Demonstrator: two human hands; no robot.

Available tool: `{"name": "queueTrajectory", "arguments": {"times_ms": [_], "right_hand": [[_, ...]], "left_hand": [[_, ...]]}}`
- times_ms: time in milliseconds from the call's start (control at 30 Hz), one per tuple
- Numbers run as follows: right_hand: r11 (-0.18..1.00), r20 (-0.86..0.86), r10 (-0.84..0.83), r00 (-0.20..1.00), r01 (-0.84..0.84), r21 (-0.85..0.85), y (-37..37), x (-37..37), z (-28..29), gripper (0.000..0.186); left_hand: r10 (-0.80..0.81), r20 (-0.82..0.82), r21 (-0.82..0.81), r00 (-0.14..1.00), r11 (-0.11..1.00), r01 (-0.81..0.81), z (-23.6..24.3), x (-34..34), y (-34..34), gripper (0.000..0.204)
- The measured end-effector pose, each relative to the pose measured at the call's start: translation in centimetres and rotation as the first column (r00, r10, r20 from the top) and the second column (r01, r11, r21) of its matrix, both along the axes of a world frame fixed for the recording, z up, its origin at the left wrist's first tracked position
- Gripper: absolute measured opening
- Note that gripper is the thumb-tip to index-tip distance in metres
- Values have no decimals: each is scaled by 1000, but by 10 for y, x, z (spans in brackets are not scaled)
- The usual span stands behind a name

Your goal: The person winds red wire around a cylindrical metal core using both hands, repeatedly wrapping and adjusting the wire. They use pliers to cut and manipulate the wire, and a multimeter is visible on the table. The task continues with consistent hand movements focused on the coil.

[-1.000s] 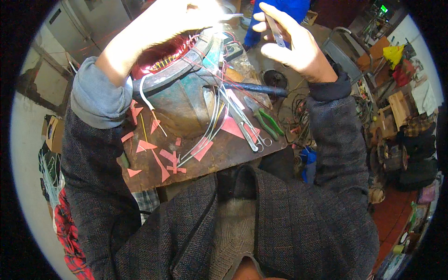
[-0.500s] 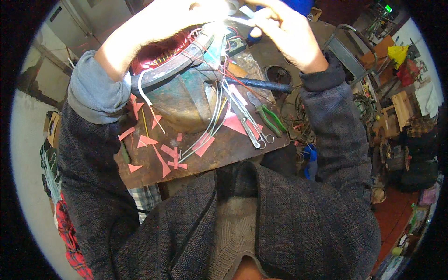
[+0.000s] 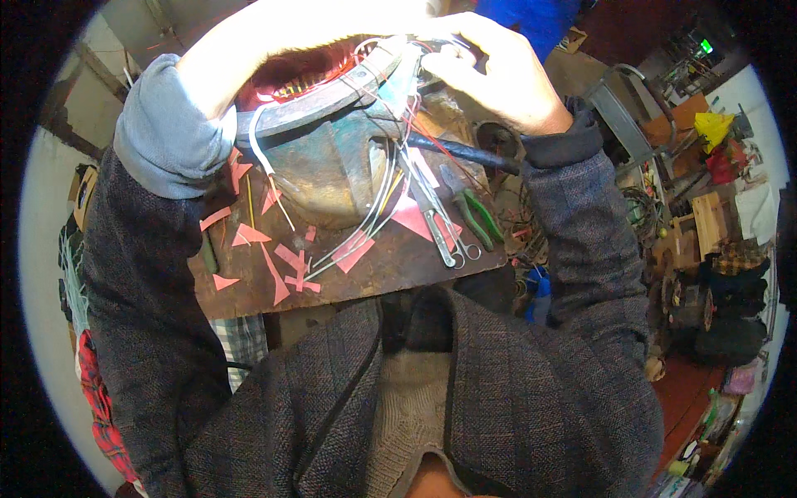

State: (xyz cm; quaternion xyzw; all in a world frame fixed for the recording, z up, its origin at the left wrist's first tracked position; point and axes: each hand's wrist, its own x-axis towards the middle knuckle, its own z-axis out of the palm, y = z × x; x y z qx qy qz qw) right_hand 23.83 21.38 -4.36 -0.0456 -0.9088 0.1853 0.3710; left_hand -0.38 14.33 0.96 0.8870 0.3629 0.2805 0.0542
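Hands close together in a blaze of light by the housing

Here's the scuffed metal housing [image 3: 332,166], sitting on the brown surface [image 3: 398,280], red coils [image 3: 270,90] showing inside its curved rim. The left hand [image 3: 400,15], beyond those coils, is bleached white by fierce light; how its grip stands, I cannot tell! The right hand [image 3: 500,75] is right up near it, thumb and fingers bent inward close to the thin red wires [image 3: 437,139]; whether that grip is closed on anything, the glare won't let me say.

Down the near side trail the pale wires [image 3: 375,222], reaching the scatter of pink scraps [image 3: 355,251]. Over on the right, scissors [image 3: 440,234] lie with their finger loops toward the person, green-handled pliers [image 3: 483,221] just beside them. A black bar [image 3: 465,151] pokes out beyond those tools, and a white tube [image 3: 261,151] hangs down the housing's left side.
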Motion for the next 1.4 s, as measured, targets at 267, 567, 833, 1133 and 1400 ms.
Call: {"name": "queueTrajectory", "arguments": {"times_ms": [267,567,833,1133,1400], "right_hand": [[985,-40,-28,999,21,-170,6,1,-4,18],[956,-118,-187,975,208,205,3,27,3,21],[923,-235,-43,971,129,363,10,9,2,8],[788,-246,71,967,97,608,20,1,16,23],[613,-161,-95,982,185,768,13,26,20,18]], "left_hand": [[-205,6,-9,979,979,205,-1,-2,8,33],[73,7,-156,997,985,-71,13,11,-11,22],[71,-7,-102,997,992,-71,11,13,-14,25],[58,-55,-103,997,993,-64,14,8,-11,23],[-37,14,-49,999,998,38,5,5,-6,22]]}}
